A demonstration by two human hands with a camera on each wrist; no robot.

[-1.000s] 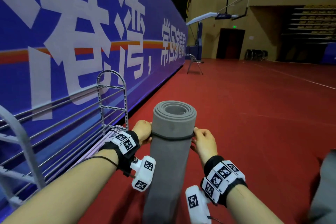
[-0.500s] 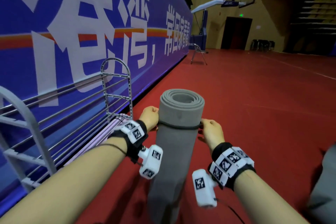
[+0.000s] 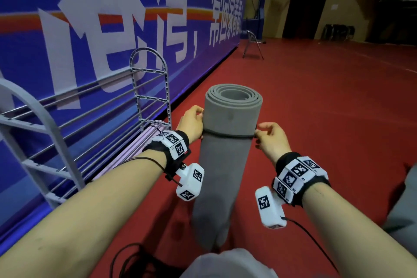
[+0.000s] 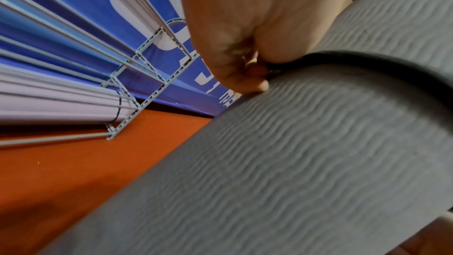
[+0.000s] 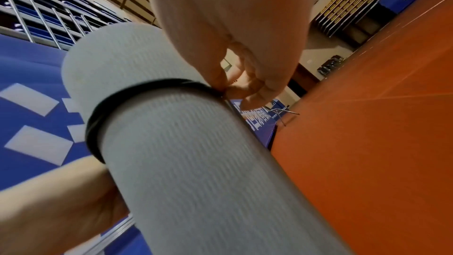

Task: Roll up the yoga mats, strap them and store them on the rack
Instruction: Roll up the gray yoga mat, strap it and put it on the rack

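Note:
A rolled grey yoga mat (image 3: 228, 165) stands on end on the red floor between my arms, leaning slightly away. A thin black strap (image 3: 229, 136) circles it a short way below the top end. My left hand (image 3: 194, 123) pinches the strap (image 4: 367, 59) at the mat's (image 4: 306, 152) left side. My right hand (image 3: 270, 140) pinches the same strap (image 5: 137, 94) at the right side of the mat (image 5: 196, 162). A grey wire rack (image 3: 149, 88) stands to the left against the wall, with a rolled lilac mat (image 3: 135, 149) lying on a low shelf.
A blue banner wall (image 3: 90, 18) runs along the left behind the rack. The red floor (image 3: 327, 101) stretches ahead and right. A folding metal stand (image 3: 252, 45) sits far ahead by the wall. Black cables (image 3: 130, 262) lie near my knee (image 3: 225, 264).
The strap has slid further down from the mat's top end with both hands on it. The view has tipped down and closer.

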